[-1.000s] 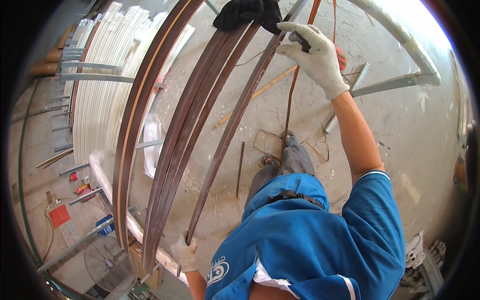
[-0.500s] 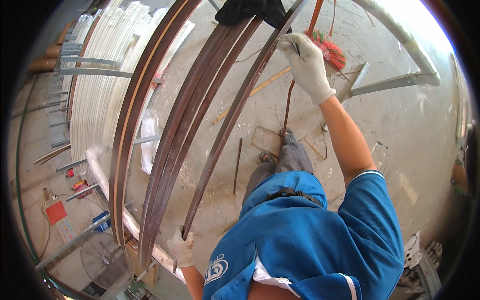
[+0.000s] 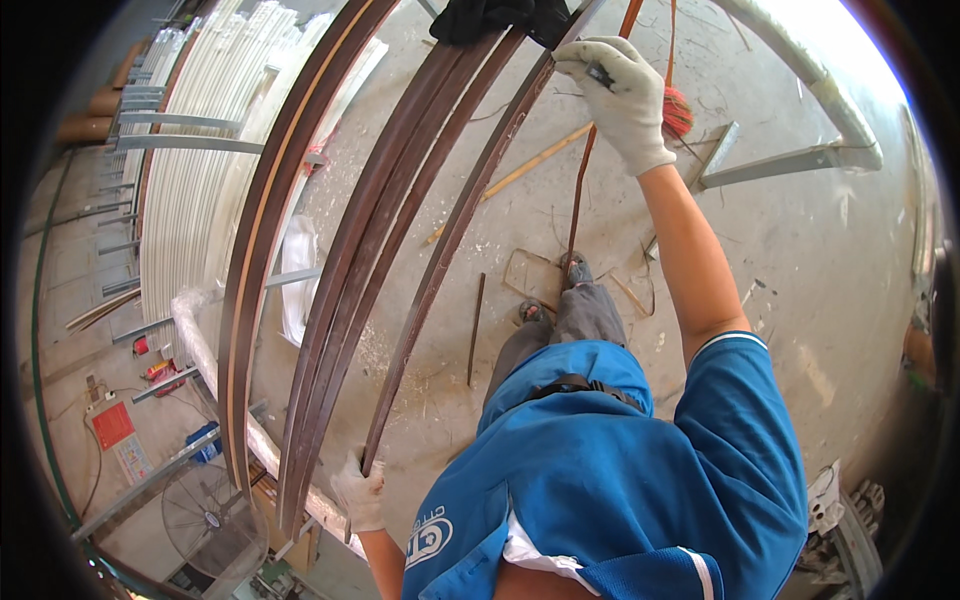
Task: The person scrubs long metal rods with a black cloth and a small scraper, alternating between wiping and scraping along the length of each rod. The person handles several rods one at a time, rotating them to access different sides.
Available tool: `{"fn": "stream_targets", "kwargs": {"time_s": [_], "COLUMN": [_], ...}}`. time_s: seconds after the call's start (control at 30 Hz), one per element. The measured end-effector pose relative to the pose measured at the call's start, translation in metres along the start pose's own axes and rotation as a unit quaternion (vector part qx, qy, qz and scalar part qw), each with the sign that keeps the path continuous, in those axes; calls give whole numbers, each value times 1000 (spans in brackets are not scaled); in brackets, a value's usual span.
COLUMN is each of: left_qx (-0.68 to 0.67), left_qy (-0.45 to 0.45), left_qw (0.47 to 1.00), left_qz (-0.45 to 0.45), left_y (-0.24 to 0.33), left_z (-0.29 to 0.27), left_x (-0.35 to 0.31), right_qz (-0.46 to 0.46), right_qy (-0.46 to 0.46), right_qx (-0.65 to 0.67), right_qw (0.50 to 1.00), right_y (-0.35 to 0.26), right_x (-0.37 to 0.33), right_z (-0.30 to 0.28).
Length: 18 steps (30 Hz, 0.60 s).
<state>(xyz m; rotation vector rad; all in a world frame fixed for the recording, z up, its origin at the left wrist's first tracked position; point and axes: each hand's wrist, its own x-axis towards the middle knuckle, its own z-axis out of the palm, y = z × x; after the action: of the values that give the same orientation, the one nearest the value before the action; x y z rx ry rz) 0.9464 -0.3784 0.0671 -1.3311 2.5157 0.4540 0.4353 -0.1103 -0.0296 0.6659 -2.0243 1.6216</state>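
- Strip (image 3: 437, 265), dark brown, just one in my grip: it runs slantwise between my two gloved hands, nearest my body of all the brown lengths.
- Left hand (image 3: 360, 495), one of two: my fingers close around that strip near its lower end.
- Right hand (image 3: 622, 100): fingers and thumb pinch one small dark object (image 3: 600, 75) at the strip's upper stretch; whether they press on the strip, I cannot tell.
- Brown strips (image 3: 345, 240) just beyond, at least two, close together; their exact count I cannot make out.
- One black cloth (image 3: 485, 20) over their upper ends.
- One striped length (image 3: 243, 300) farther left, with a tan line along it.
- White strips (image 3: 195, 230) stacked past that, too many to count.
- One fan (image 3: 213, 520) at lower left.
- One yellowish stick (image 3: 540, 163) on the floor.
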Motion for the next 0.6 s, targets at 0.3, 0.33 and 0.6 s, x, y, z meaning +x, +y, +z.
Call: {"fn": "stream_targets", "kwargs": {"time_s": [0.3, 0.33, 0.6], "left_qx": [27, 30, 39], "left_qy": [10, 12, 14], "left_qw": [999, 999, 998], "left_qz": [26, 30, 36], "left_y": [-7, -6, -7], "left_z": [0, -1, 0], "left_x": [11, 10, 14], "right_qz": [178, 217, 106], "right_qy": [-150, -207, -59], "right_qx": [161, 198, 26], "right_qw": [959, 933, 992], "right_y": [-37, -46, -32], "right_x": [-25, -30, -16], "right_z": [-11, -19, -20]}}
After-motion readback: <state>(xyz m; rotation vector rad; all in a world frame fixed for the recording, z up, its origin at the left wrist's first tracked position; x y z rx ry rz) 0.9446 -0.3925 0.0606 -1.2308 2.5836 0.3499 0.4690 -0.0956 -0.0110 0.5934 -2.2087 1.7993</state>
